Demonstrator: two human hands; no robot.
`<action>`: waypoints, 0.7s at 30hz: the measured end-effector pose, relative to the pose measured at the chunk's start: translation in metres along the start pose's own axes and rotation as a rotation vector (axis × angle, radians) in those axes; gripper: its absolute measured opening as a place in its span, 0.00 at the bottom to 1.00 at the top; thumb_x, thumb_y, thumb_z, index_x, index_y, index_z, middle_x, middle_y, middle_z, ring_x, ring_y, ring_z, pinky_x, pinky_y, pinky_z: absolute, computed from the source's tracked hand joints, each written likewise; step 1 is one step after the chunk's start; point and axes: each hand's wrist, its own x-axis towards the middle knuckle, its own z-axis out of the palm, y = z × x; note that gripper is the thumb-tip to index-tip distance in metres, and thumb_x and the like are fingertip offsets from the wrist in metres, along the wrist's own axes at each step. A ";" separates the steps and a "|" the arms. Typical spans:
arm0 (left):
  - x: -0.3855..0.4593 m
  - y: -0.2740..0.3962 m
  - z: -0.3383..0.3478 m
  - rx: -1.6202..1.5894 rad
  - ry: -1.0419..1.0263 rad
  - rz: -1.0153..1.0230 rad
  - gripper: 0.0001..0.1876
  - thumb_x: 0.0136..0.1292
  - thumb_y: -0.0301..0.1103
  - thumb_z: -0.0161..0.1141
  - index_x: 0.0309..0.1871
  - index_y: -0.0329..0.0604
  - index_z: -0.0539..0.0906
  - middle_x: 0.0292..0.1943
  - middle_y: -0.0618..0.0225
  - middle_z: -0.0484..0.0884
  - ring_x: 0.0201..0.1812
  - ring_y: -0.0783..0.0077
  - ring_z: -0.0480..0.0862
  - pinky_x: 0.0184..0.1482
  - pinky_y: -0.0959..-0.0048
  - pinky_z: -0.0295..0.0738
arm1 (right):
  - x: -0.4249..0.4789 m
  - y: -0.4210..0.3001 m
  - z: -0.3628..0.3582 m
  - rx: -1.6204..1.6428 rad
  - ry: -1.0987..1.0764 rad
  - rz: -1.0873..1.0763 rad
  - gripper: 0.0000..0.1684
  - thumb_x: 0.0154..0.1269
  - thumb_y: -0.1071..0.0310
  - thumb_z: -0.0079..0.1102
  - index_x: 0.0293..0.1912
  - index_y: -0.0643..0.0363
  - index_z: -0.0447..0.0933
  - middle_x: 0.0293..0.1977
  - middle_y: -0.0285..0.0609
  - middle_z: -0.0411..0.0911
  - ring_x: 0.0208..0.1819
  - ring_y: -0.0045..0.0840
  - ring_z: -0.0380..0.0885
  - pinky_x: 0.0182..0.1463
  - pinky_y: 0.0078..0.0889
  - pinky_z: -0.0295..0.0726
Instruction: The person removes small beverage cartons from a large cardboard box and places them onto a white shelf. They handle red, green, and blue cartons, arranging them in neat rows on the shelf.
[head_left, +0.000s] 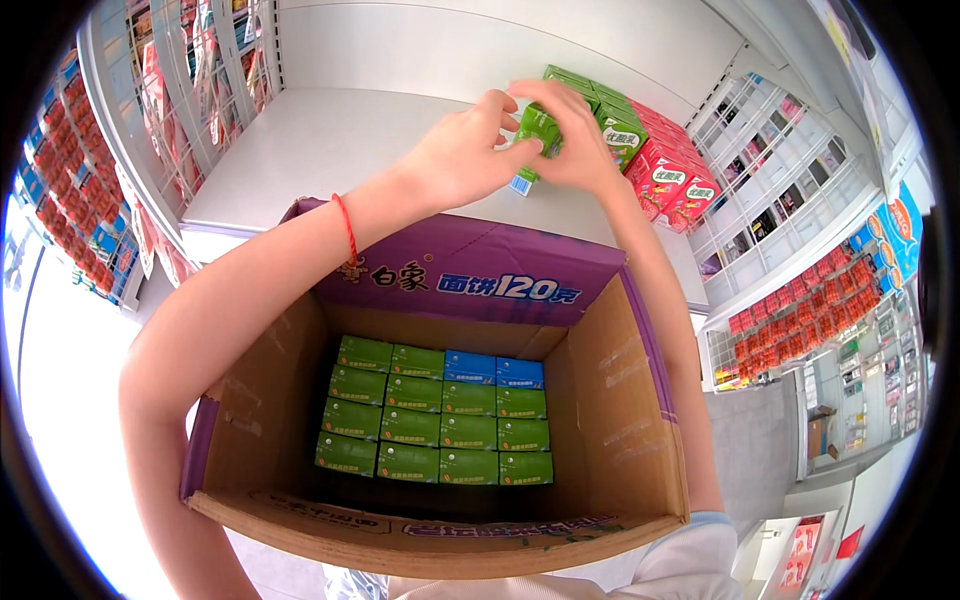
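Observation:
A green drink carton is between my two hands, just in front of the carton rows on the white shelf. My left hand is at its left side, with the thumb across its front. Around its right side and top curves my right hand, partly hiding it. Beside my right hand stand green cartons and, further right, red cartons with strawberry pictures. Below my forearms an open cardboard box with a purple flap holds rows of green cartons and two blue cartons.
The white shelf extends left of my hands, against a pale back panel. Wire racks with hanging packets flank it at left and right. The box's near edge is close to my body.

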 end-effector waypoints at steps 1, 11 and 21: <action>0.000 -0.001 0.001 0.006 0.011 0.033 0.29 0.67 0.47 0.54 0.62 0.32 0.65 0.56 0.51 0.77 0.57 0.59 0.79 0.56 0.65 0.74 | 0.000 0.002 0.003 -0.009 -0.005 0.032 0.27 0.46 0.66 0.70 0.49 0.56 0.75 0.47 0.44 0.80 0.50 0.38 0.78 0.63 0.46 0.69; 0.001 0.000 -0.001 0.045 0.023 0.037 0.23 0.67 0.40 0.53 0.59 0.34 0.67 0.53 0.54 0.78 0.53 0.62 0.80 0.53 0.65 0.75 | -0.009 0.015 0.032 -0.535 0.120 0.210 0.28 0.45 0.63 0.69 0.48 0.64 0.76 0.52 0.50 0.79 0.56 0.36 0.76 0.67 0.46 0.64; 0.000 0.000 0.000 0.055 0.008 0.038 0.22 0.64 0.34 0.53 0.59 0.35 0.67 0.52 0.56 0.79 0.54 0.62 0.78 0.53 0.64 0.74 | -0.013 0.034 0.031 -0.675 0.099 0.344 0.25 0.45 0.64 0.69 0.45 0.64 0.77 0.50 0.51 0.79 0.51 0.37 0.79 0.58 0.38 0.73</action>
